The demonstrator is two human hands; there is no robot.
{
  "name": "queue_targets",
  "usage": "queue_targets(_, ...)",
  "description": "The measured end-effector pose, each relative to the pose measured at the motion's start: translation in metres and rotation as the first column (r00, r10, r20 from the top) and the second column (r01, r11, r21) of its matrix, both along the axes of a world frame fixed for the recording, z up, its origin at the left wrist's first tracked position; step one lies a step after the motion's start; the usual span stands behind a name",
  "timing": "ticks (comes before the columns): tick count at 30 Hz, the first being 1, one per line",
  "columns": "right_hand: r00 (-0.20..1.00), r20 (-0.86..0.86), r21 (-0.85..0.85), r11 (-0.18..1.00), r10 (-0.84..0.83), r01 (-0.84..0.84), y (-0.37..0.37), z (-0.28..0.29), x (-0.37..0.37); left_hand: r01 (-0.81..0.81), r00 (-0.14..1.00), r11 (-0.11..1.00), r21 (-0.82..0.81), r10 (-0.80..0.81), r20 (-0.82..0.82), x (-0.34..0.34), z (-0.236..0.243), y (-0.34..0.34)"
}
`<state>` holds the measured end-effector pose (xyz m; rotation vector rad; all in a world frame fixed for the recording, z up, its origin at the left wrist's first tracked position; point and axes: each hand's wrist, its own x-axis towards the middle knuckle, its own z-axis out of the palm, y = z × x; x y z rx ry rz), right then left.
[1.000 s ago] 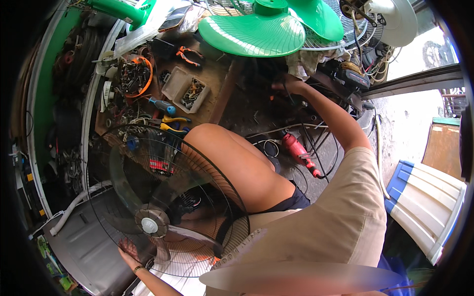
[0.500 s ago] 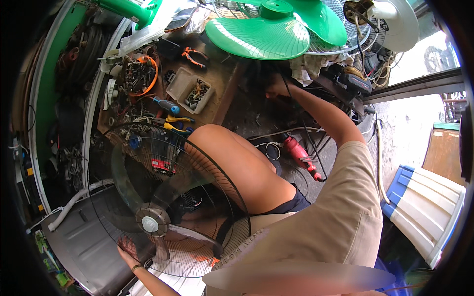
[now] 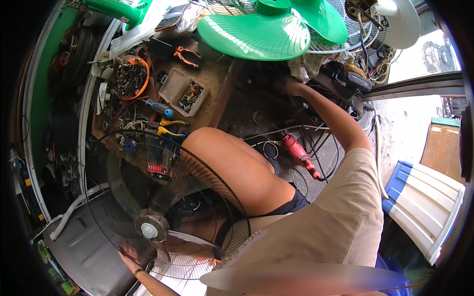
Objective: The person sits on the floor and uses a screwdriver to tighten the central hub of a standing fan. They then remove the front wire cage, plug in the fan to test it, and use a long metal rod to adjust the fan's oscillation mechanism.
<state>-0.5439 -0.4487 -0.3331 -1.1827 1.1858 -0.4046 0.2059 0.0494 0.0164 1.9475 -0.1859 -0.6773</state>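
Note:
A black wire fan guard with dark blades and a pale hub cap tilts over my bare legs at lower left. My left hand grips its lower-left rim, fingers seen through the wires. My right hand reaches into a dark space below green fan blades, beside a pale rag; it is blurred and shadowed, so its fingers and anything in them cannot be made out. A pink-red power tool lies among cables below my right forearm.
Pliers, a parts box, an orange-rimmed container and a blue screwdriver crowd a wooden board. A grey metal panel lies at lower left; a white-and-blue plastic item stands right, below a metal frame.
My right hand shifts about in the dark space, moving slightly down and left, then back up and right. My left hand and the fan guard stay nearly in place.

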Motion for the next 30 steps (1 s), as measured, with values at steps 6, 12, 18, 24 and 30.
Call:
queue_targets(6,0.552,-0.804,-0.255,0.712,0.219,-0.654,0.023,0.036,0.011,0.047,0.999,0.997,0.053,-0.047,0.002,0.006,0.002,0.004)
queue_targets(12,0.350,-0.894,-0.151,0.546,0.281,-0.824,0.026,0.038,0.000,-0.004,1.000,0.998,0.067,0.003,0.026,0.004,0.006,0.008)
queue_targets(18,0.218,-0.929,-0.061,0.458,0.299,-0.887,0.029,0.034,-0.012,-0.022,0.999,0.997,0.079,0.020,0.030,0.000,0.003,0.011)
queue_targets(24,0.398,-0.903,-0.279,0.481,0.163,-0.831,0.038,0.041,-0.038,-0.015,1.000,0.995,0.098,0.013,0.022,-0.008,0.010,0.004)
queue_targets(30,0.413,-0.898,-0.287,0.513,0.150,-0.809,0.032,0.059,-0.041,0.017,0.999,0.991,0.131,-0.023,0.044,-0.010,0.013,0.002)
